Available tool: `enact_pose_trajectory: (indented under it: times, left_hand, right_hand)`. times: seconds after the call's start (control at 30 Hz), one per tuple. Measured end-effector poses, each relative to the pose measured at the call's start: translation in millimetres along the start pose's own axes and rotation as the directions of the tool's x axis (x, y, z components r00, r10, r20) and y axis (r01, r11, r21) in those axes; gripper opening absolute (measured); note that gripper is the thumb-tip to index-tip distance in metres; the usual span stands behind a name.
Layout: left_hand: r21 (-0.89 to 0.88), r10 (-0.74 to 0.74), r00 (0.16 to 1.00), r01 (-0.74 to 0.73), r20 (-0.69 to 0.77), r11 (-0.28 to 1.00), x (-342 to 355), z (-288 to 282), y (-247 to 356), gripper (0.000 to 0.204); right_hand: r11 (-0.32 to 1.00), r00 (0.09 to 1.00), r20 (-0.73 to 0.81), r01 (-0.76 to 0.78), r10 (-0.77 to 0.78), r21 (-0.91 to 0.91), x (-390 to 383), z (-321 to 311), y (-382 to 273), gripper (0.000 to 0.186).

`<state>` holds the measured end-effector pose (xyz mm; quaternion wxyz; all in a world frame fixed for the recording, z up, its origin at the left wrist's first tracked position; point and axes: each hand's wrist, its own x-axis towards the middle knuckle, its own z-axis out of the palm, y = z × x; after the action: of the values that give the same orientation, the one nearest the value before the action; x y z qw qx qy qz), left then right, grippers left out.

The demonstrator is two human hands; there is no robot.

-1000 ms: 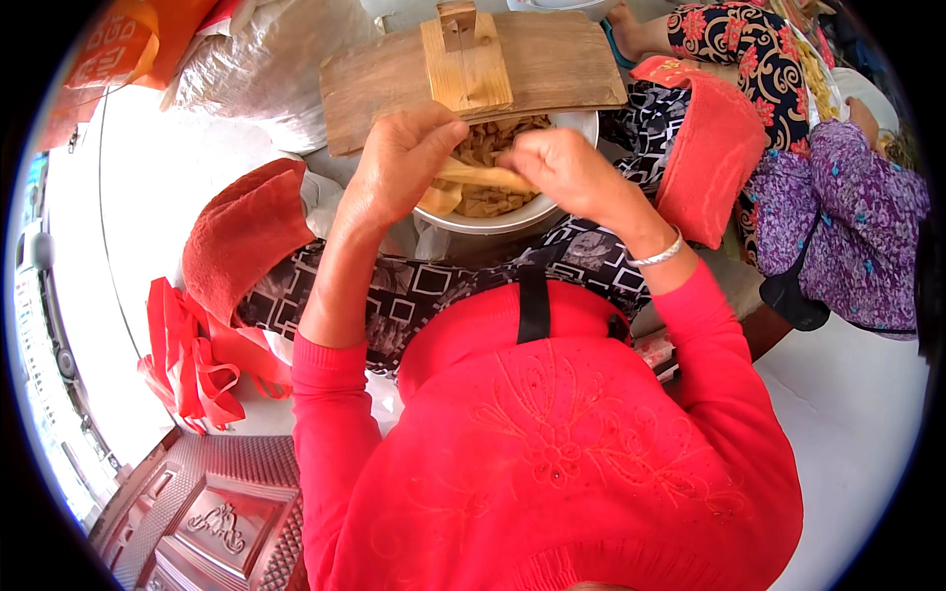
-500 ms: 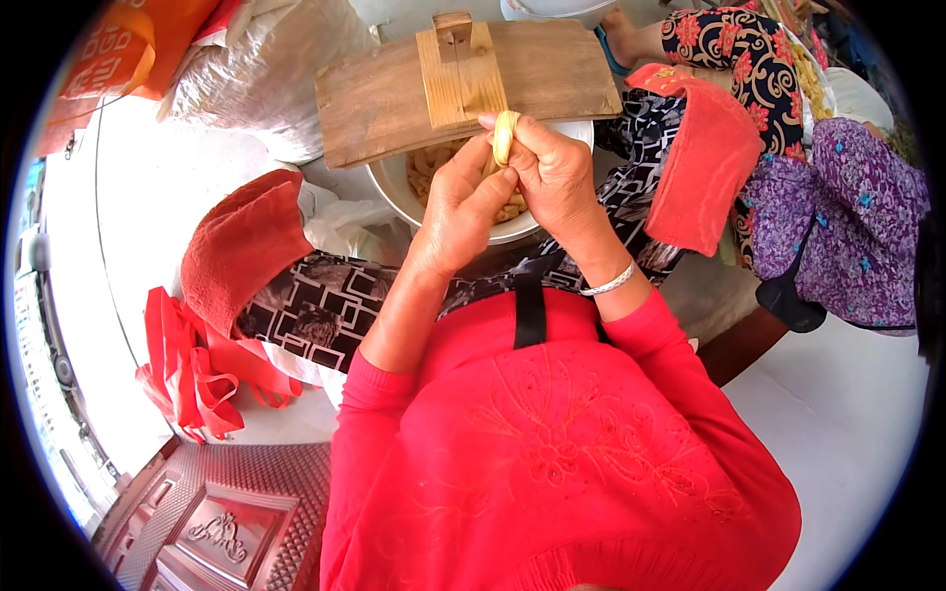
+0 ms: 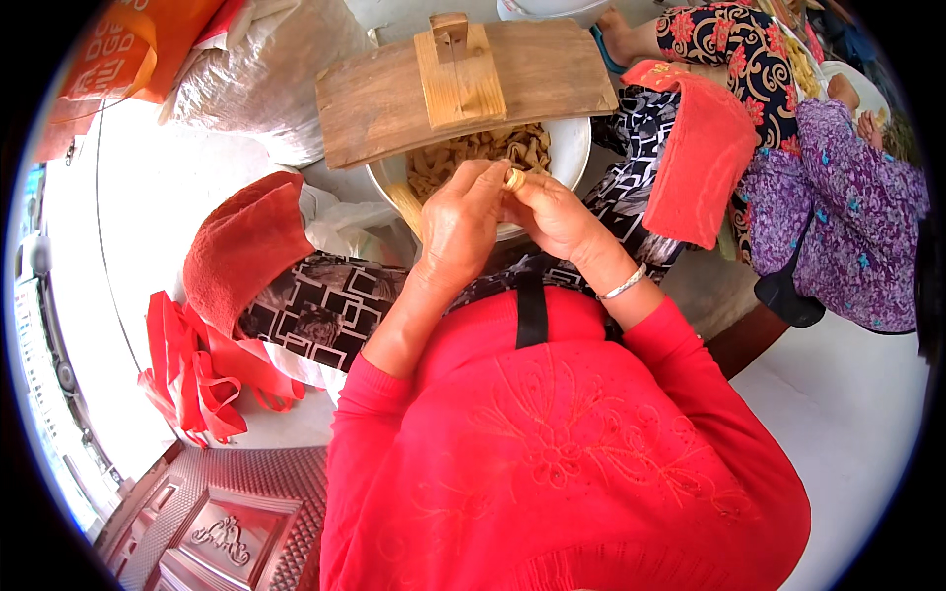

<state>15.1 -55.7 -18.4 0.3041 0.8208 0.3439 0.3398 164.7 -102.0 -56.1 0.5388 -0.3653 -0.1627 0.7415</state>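
My left hand [image 3: 458, 219] and my right hand [image 3: 554, 215] meet just above the near rim of a white basin [image 3: 570, 148], both with fingers closed. A pale yellow, flat, fibrous strip [image 3: 403, 205] comes out on the left side of my left hand. A small yellow loop [image 3: 513, 179] shows between the fingertips; it looks like part of the same strip, though the fingers hide the join. Inside the basin lie many tan-brown pieces [image 3: 473, 158]. Across the basin's far side rests a wooden board [image 3: 562, 69] with a lighter wooden block [image 3: 461, 84] fixed upright on it.
Red cloths [image 3: 702, 163] cover my knees on both sides of the basin. A large plastic sack [image 3: 271, 79] stands at far left, and a red bag [image 3: 192, 369] lies at left. Another person in patterned purple clothes [image 3: 857, 222] sits close at right.
Both hands have moved down and nearer to me, uncovering more of the basin's contents. The yellow loop was larger at the fingertips before; now a length of strip shows left of my left hand.
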Motion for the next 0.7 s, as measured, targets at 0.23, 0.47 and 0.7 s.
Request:
enact_pose_trajectory:
  times: [0.23, 0.47, 0.7]
  left_hand:
    - [-0.044, -0.149, 0.985, 0.153, 0.087, 0.987, 7, -13, 18, 0.025]
    - [-0.173, -0.442, 0.886, 0.462, 0.141, 0.87, 12, 2, -9, 0.03]
    - [-0.529, -0.431, 0.851, 0.524, 0.299, 0.667, -34, -17, -19, 0.026]
  right_hand:
    - [0.965, 0.975, -0.094, 0.179, -0.2, -0.193, 1, 16, -4, 0.016]
    - [0.507, 0.747, 0.05, 0.498, -0.663, -0.704, 0, 28, -15, 0.008]
    - [0.793, 0.814, -0.078, 0.533, -0.576, -0.295, 0, 8, -18, 0.019]
